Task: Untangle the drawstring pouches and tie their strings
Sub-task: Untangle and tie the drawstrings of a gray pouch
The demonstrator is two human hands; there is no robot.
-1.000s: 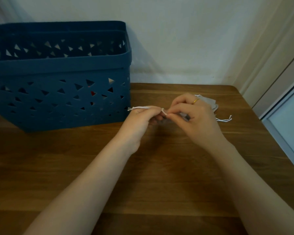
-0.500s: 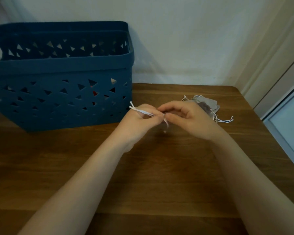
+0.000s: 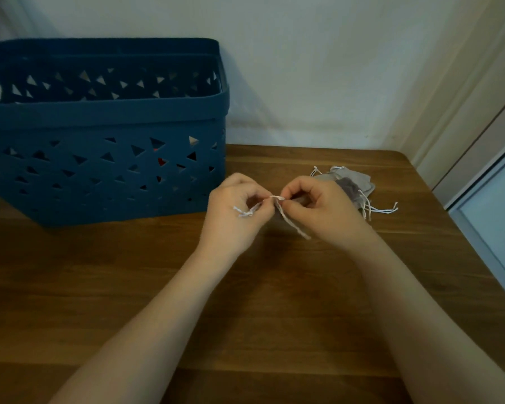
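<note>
Now, at mid-frame, the left hand [image 3: 231, 212] and right hand [image 3: 318, 208] each pinch the white string [image 3: 276, 197], apparently mid-knot; next they likely must pull it snug. Farther right, more pouches [image 3: 353, 182] lie piled beyond; basket [image 3: 105, 118] upper left.

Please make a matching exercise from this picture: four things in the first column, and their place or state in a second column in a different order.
Things:
1. basket
2. pile of pouches
3. white string
4. table

Place or state:
A. pinched between the left hand and right hand
B. brown wood, bearing everything
C. dark blue, at the left near the wall
D. lying behind the right hand

Pairs: 1-C, 2-D, 3-A, 4-B
</note>
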